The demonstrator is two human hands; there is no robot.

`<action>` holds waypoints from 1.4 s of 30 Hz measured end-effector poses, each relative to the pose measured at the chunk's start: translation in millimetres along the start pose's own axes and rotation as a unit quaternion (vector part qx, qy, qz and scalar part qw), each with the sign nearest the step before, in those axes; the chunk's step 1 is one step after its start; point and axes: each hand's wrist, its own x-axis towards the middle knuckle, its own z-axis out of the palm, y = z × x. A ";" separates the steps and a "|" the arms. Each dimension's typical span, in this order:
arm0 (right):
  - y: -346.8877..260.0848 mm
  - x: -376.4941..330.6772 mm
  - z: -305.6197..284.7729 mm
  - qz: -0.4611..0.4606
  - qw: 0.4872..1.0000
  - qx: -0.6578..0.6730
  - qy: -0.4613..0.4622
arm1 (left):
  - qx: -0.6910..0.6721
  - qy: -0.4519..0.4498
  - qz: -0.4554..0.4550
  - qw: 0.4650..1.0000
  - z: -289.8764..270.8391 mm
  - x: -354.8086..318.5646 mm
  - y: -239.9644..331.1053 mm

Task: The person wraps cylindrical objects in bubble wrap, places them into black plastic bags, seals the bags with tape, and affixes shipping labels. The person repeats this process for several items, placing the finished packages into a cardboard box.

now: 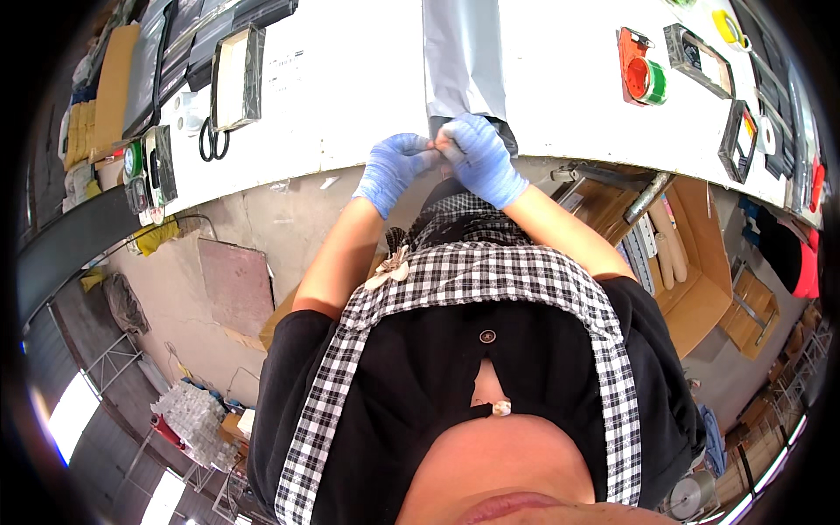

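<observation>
Both hands wear thin blue gloves. The left hand (394, 171) and right hand (479, 157) meet at the near edge of the white desk (350, 96), each grip pinching the lower end of a smooth, glossy grey plastic bag (464, 57) — a long flat strip lying across the desk. Black-handled scissors (210, 140) lie well apart, left.

White table (350, 96) (scissors (211, 140), probably tape (646, 80))

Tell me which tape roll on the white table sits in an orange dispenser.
The green tape roll at the table's right, inside the orange dispenser. The yellow roll farther right lies loose, and the green-rimmed roll on the left edge has no orange holder.
</observation>
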 end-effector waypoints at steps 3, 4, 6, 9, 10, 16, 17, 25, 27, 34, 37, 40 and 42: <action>4.5 -40.9 -11.0 0.102 0.981 0.125 0.107 | 0.011 -0.046 0.023 0.999 22.0 -12.4 16.2; 11.3 -60.0 -14.7 0.105 0.982 0.127 0.097 | 0.093 -0.062 0.046 0.993 32.2 -11.8 16.5; 19.4 -82.9 -12.2 0.187 0.954 0.201 0.118 | 0.151 -0.081 0.051 0.984 42.4 -6.9 11.3; 14.3 -64.0 -18.8 0.055 0.992 0.019 0.109 | -0.048 -0.103 -0.019 0.993 39.9 4.0 -15.1; 10.9 -62.7 -12.0 0.111 0.982 0.097 0.115 | -0.091 -0.114 -0.015 0.989 34.5 4.6 -17.6; 16.0 -69.1 -40.4 0.314 0.868 0.346 0.167 | -0.150 -0.122 -0.031 0.981 16.9 -1.5 -38.9; 12.9 -72.5 -53.2 0.344 0.858 0.341 0.171 | -0.171 -0.118 -0.049 0.977 15.7 -5.7 -39.6; 69.5 -242.2 -170.9 0.520 0.816 0.161 -0.194 | 0.062 -0.096 -0.058 0.992 4.0 -20.7 -50.1; 55.4 -227.4 -163.6 0.419 0.725 -0.426 -0.343 | 0.251 -0.018 0.036 0.967 0.4 -24.2 -31.9; 67.2 -54.3 -141.9 0.027 0.936 -0.342 0.075 | 0.423 0.173 0.610 0.647 -15.1 74.5 31.0; 100.4 9.4 -116.2 -0.190 0.915 -0.356 0.023 | 0.439 0.073 0.684 0.578 -2.3 121.7 48.0; 120.3 35.6 -107.5 -0.264 0.910 -0.317 -0.034 | 0.437 -0.015 0.670 0.600 -3.1 134.5 50.0; 131.5 32.0 -109.4 -0.271 0.914 -0.302 -0.029 | 0.427 0.035 0.682 0.593 -10.0 131.3 45.4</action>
